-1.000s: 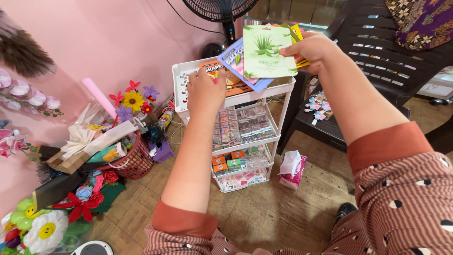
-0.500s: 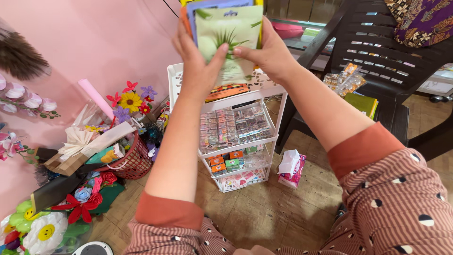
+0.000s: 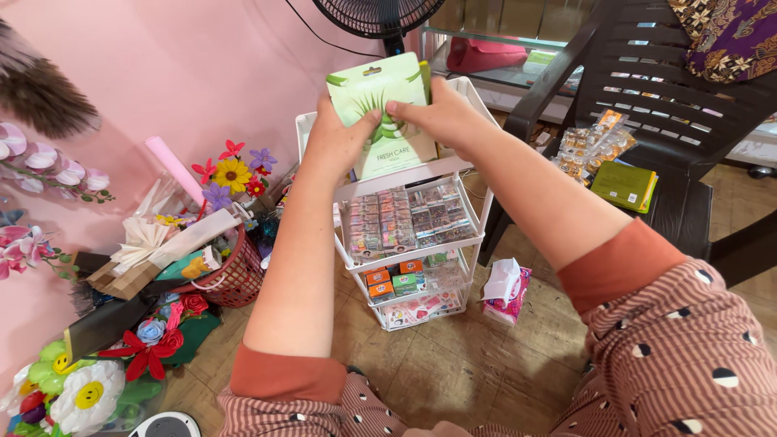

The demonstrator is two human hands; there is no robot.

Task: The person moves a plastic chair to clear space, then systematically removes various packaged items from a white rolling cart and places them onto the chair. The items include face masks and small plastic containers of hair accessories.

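Hands closed — green packet

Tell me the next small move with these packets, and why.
Probably lower the packets straight down onto the top shelf of the white rack. Both hands, left and right, hold the squared-up stack upright just above that shelf.

A pink wall fills the left side, and the floor is worn brownish tile. A black standing fan rises at the top, just beside a dark plastic chair draped with a patterned cloth. A red mesh basket and artificial flowers crowd the wall's foot. The light is even and soft.
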